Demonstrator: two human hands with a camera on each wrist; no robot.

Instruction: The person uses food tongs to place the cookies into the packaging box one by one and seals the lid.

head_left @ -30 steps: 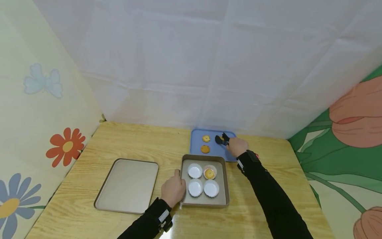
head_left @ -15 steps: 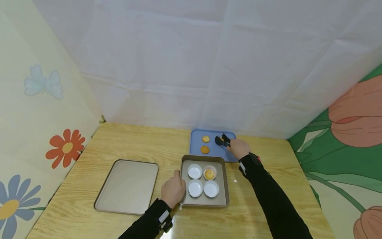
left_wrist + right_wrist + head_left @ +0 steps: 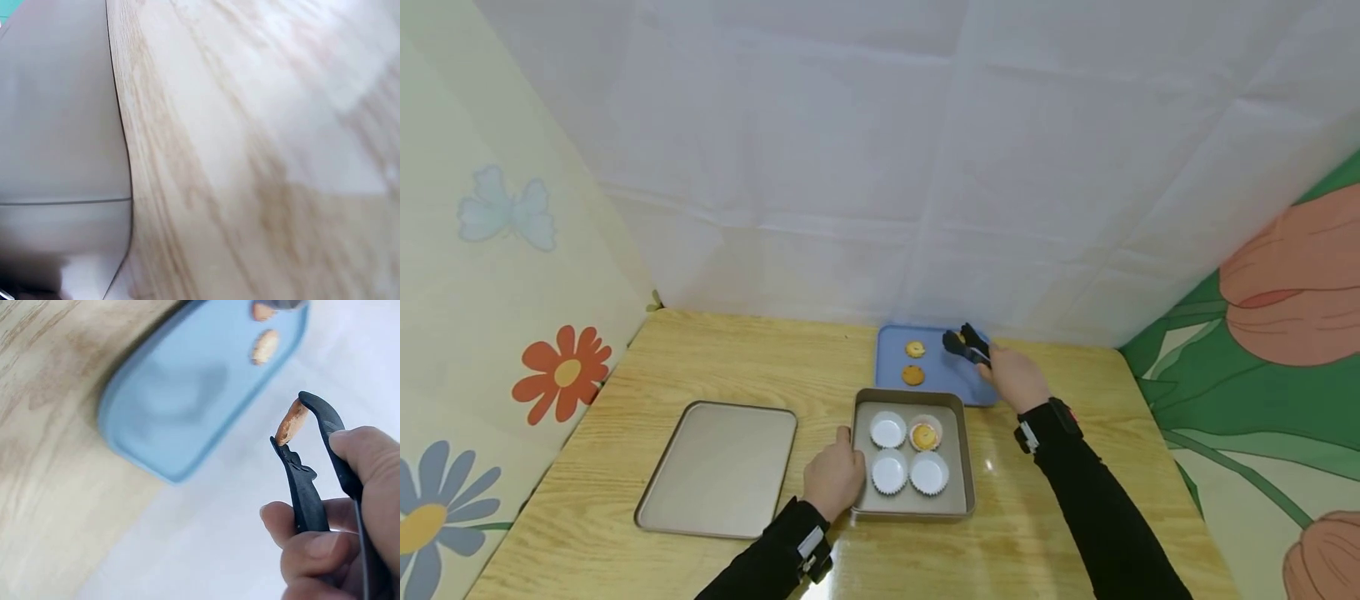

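Note:
My right hand (image 3: 1017,379) grips black tongs (image 3: 306,500), and a small round cookie (image 3: 292,423) is pinched between their tips. In the right wrist view the cookie is raised off the blue tray (image 3: 169,369), beyond its long edge. Two more cookies lie on that tray; one is browner (image 3: 913,375), the other paler (image 3: 915,350). My left hand (image 3: 835,475) holds the left wall of a square baking pan (image 3: 967,467). Inside the pan sit several white paper cups (image 3: 889,472), and the back right cup contains a cookie (image 3: 924,437). The left wrist view shows mainly the pan's outer wall (image 3: 62,112).
A flat metal lid or sheet (image 3: 718,471) lies on the wooden table (image 3: 760,350) left of the pan. The blue tray stands just behind the pan, close to the white sheet (image 3: 820,208) at the back. Painted panels flank both sides.
The right hand with the tongs has lifted and shifted slightly right and back toward the body, carrying a cookie up from the blue tray. The left hand stays at the pan.

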